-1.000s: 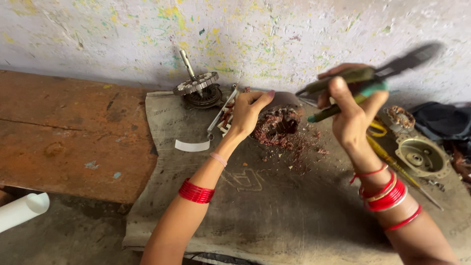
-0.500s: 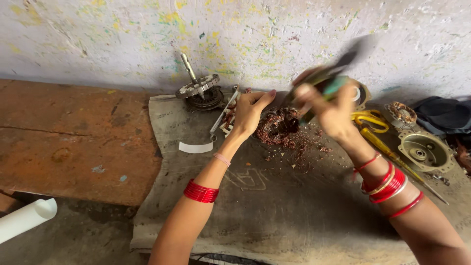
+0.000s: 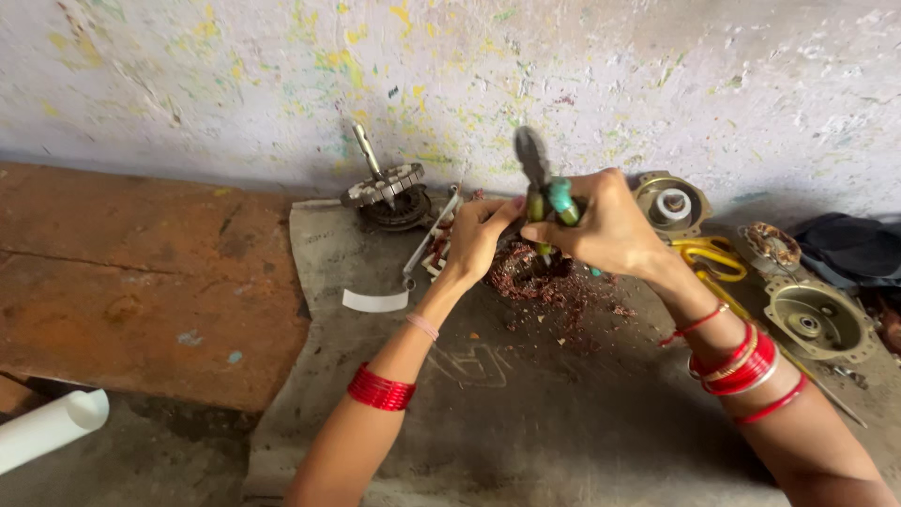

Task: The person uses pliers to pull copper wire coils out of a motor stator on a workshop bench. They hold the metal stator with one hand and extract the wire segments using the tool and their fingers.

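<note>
- Hands at work over a grey mat (image 3: 526, 413) on a workshop floor, seen from a camera worn on the head; a paint-flecked wall (image 3: 450, 75) runs across the twelve o'clock edge.
- Right hand (image 3: 605, 225) clenched around pliers (image 3: 542, 192) with green and yellow grips, the dark nose pointing up toward twelve o'clock.
- Left hand (image 3: 479, 239) pressing down on a tangle of copper wire (image 3: 530, 277) at the mat's centre; fingers curled onto it, though whether they pinch a strand cannot be told from here.
- Reddish wire scraps (image 3: 587, 314) lie scattered at five o'clock of the tangle.
- A toothed metal rotor (image 3: 385, 188) on its shaft sits at ten o'clock; a round metal housing (image 3: 815, 319) and yellow scissors (image 3: 709, 255) at three o'clock.
- A white pipe (image 3: 52, 427) lies at eight o'clock.
- Judged from the pose, good work here means pinning the tangle firmly while the pliers bite close to the winding, well clear of the steadying fingertips.
</note>
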